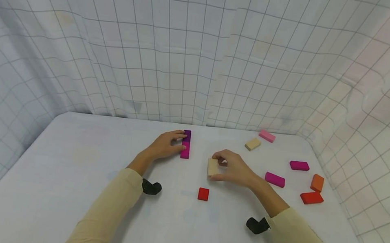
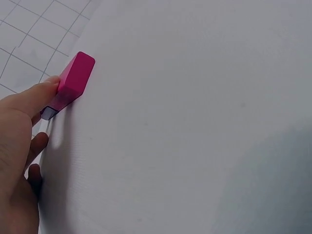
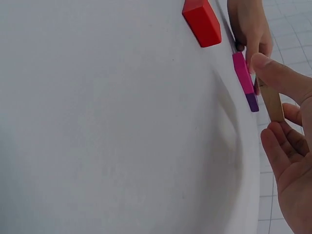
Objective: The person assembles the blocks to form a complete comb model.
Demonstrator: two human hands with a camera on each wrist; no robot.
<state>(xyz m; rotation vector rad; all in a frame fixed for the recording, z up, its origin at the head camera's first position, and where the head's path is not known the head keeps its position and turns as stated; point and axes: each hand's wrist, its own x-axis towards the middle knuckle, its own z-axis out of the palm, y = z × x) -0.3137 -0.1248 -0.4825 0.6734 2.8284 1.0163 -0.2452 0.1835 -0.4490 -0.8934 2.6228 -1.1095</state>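
Note:
In the head view my right hand (image 1: 235, 168) pinches a beige block (image 1: 212, 168) by its two ends, thumb at the near end and fingers at the far end. In the right wrist view that beige block (image 3: 271, 100) spans between thumb and fingertips, raised above the table. My left hand (image 1: 165, 145) rests against two blocks lying end to end, a purple block (image 1: 187, 135) behind a magenta block (image 1: 185, 151). Its fingertips touch the purple one and its thumb touches the magenta one. A red block (image 1: 203, 194) sits nearer, below the beige block.
Toward the right lie another beige block (image 1: 253, 144), a pink block (image 1: 267, 136), two magenta blocks (image 1: 275, 179), an orange block (image 1: 317, 182) and a red block (image 1: 312, 198). White gridded curtain (image 1: 203, 57) encloses the white table (image 1: 73, 171) at the back and sides.

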